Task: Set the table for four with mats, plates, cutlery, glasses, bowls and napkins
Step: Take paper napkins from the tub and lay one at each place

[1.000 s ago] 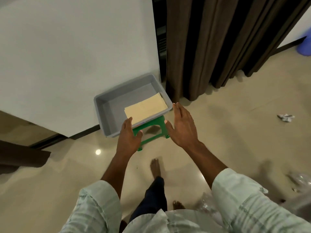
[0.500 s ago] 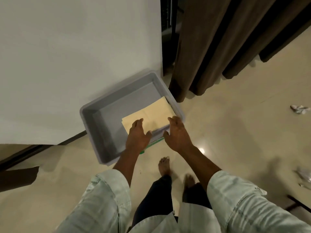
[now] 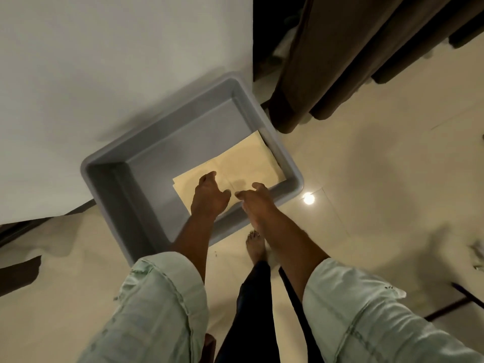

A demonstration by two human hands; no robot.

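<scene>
hands over the tub now, both of them reaching down into the grey rectangular plastic tub (image 3: 146, 179) that sits by the white wall (image 3: 104, 74). the left hand (image 3: 208, 196) hangs over the near edge of the pale cream folded paper napkins (image 3: 243, 166), fingers curled downward, and from this angle i cannot tell whether they have pinched a sheet or only hover above it. the right hand (image 3: 255, 199) comes in just beside it over the tub's near rim, fingers bent toward the same edge; whether it grips anything, i cannot tell either.

why two hands? my read: the napkins are thin and flat against the tub floor, tucked into the right-hand corner, so one hand likely steadies or peels while the other lifts. the near edge is the free one, the far edges lie close to the tub walls, so that's the sensible place to get fingertips under.

as for the task, this looks like the fetching of napkins; no table is in view here. the tub holds nothing else visible. a dark brown curtain (image 3: 340, 61) hangs to the right, and a bare foot (image 3: 255, 244) stands on the glossy beige tiled floor (image 3: 379, 179) just short of the tub. risk: sheets clinging together, more coming up than wanted.
</scene>
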